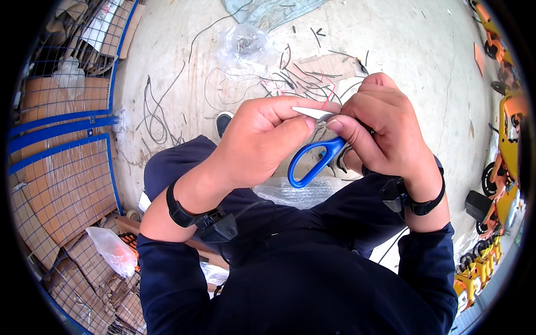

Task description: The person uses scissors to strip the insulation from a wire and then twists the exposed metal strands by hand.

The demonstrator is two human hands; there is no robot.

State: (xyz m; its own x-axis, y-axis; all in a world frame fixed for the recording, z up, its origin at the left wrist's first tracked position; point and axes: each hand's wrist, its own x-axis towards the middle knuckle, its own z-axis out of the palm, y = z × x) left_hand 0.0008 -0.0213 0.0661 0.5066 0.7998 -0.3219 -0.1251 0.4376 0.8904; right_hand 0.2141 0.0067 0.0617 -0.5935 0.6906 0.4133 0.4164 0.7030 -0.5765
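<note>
My right hand [385,125] is closed around a pair of scissors. Its blue handle loop [316,163] hangs below the fingers, and the pale pointed blade [312,113] points left toward my other hand. My left hand [262,137] is closed in a pinch, its thumb and index finger right at the blade; what they pinch is mostly hidden. Between the two hands a thin red wire [331,94] curls up beside the fingertips. Both hands are held above my bent knees.
Cut dark wires [293,78] lie on the concrete floor around a flattened cardboard piece [329,66]. Close by are a clear plastic bag [245,47] and a looped cable [153,120]. Blue mesh cages [67,120] with cardboard stand left; yellow wheeled machines [508,131] line the right.
</note>
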